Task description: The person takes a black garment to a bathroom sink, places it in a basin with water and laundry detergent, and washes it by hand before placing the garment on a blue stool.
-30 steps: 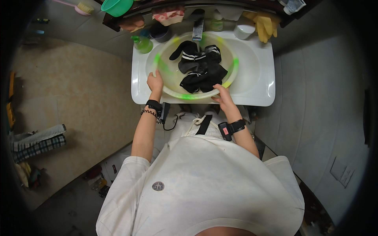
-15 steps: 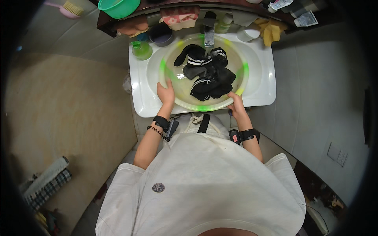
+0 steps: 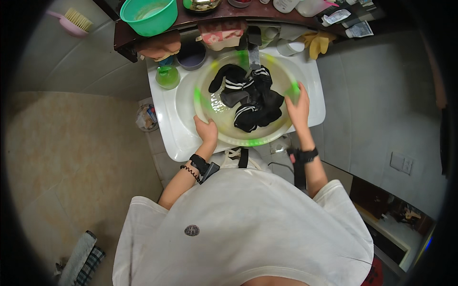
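A round cream basin (image 3: 265, 137) with green and yellow patches on its rim rests over the white sink (image 3: 179, 140), under the tap (image 3: 254, 57). Black socks (image 3: 257, 116) with white stripes lie bunched in the shallow water inside. My left hand (image 3: 206, 129) grips the rim at the near left, its thumb on the edge and its other fingers partly hidden. On the right side, my right hand (image 3: 299, 107) holds the rim with the thumb on the inner side. Both wrists wear black straps with small devices.
Around the sink stand a green pump bottle (image 3: 167, 77), a dark tub (image 3: 191, 56) and a white container (image 3: 290, 47). Yellow gloves (image 3: 318, 44) and cloths hang below a dark shelf (image 3: 210, 20), which bears a green bowl (image 3: 149, 16). A small bin (image 3: 147, 118) stands left of the sink.
My right hand has moved up along the rim from the near right to the right side. My left hand stays at the left rim. The head view has shifted.
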Available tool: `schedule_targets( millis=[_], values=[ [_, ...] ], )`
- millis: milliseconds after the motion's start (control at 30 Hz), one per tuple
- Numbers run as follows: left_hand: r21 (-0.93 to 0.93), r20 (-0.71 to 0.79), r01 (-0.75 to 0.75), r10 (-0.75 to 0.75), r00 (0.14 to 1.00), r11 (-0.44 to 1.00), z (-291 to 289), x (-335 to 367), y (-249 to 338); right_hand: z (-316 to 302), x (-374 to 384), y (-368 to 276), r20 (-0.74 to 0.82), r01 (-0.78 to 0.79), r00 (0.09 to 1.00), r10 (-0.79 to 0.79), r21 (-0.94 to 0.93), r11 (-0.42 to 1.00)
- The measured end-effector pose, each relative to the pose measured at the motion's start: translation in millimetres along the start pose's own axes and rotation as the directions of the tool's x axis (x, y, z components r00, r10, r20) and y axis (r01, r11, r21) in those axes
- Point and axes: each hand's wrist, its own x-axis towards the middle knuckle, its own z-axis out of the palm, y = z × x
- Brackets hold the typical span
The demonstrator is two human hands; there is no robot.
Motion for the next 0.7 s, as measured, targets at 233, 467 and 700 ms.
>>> schedule_targets(
  millis=[233,467,700],
  values=[
    [-0.001,0.055,0.048,-0.048,0.997,0.999,-3,2,3,45,137,-68,0.255,0.503,0.852,-0.457,-0.159,0.849],
    [0.039,0.085,0.028,-0.031,0.996,0.999,-2,8,-8,66,148,-92,0.334,0.489,0.861,-0.383,-0.339,0.804],
    [0.040,0.106,0.024,-0.028,0.994,0.999,-5,7,-4,75,152,-103,0.301,0.393,0.908,-0.292,-0.368,0.843]
  ],
)
